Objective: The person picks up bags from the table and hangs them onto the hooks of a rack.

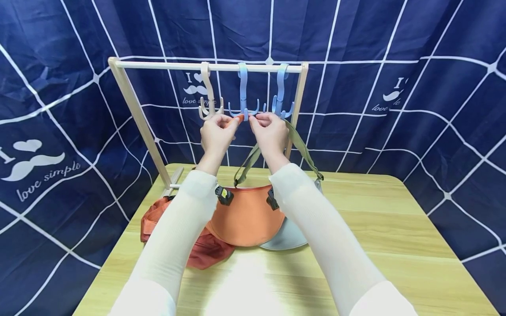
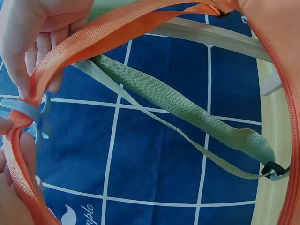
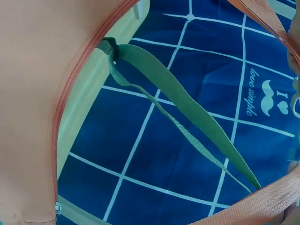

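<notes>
Both hands pinch the orange strap (image 2: 112,30) at the middle blue hook (image 1: 243,94), which hangs on a rack's rail. My left hand (image 1: 217,135) is on the left of this hook and my right hand (image 1: 272,135) on its right. In the left wrist view the strap lies across a prong of the hook between the two hands. From the strap hangs an orange bag (image 1: 247,217) with a zip along its edge, below my wrists. Black buckles (image 1: 224,196) show beside my sleeves.
A beige hook (image 1: 208,83) and another blue hook (image 1: 281,83) flank the middle one on the rack (image 1: 158,66). A green strap (image 1: 302,145) rises from a grey-blue bag (image 1: 290,237) behind the orange one. Red fabric (image 1: 209,252) lies on the wooden table (image 1: 395,228) at left.
</notes>
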`<state>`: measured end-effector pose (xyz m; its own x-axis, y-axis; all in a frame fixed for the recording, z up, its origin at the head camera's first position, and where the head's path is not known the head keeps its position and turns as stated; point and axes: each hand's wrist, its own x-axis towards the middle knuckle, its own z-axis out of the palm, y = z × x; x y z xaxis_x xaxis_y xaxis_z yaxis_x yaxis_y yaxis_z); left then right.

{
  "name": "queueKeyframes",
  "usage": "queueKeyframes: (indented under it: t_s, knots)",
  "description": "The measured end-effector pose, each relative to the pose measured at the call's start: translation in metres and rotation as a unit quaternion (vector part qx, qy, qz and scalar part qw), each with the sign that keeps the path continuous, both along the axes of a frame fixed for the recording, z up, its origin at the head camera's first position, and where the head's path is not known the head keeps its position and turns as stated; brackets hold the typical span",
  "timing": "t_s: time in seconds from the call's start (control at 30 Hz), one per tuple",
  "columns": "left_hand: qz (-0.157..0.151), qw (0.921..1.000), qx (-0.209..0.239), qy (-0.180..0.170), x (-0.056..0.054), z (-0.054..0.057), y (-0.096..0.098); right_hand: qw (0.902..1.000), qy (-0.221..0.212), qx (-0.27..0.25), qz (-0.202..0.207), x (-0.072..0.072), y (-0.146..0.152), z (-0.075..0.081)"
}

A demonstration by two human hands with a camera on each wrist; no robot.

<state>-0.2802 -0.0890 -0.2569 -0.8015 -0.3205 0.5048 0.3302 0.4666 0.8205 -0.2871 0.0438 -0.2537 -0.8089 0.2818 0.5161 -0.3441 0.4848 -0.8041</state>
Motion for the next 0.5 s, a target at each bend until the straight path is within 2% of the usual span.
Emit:
queueKeyframes:
  t_s: [0.1, 0.27, 0.37, 0.5]
  knots:
    - [0.007, 0.9999, -0.004, 0.006, 0.000, -0.003, 0.000, 0.9998, 0.018, -0.001, 0.003, 0.000, 0.001, -0.004]
    - [0.025, 0.9993, -0.010, 0.027, 0.000, -0.009, -0.001, 0.9948, 0.071, -0.049, 0.055, 0.000, -0.002, -0.015]
    - [0.022, 0.9990, -0.009, 0.038, 0.001, -0.012, -0.001, 0.9887, 0.102, -0.075, 0.080, 0.000, -0.004, -0.021]
    - [0.012, 0.9984, -0.011, 0.055, 0.003, -0.018, -0.001, 0.9854, 0.117, -0.089, 0.086, 0.002, -0.006, -0.028]
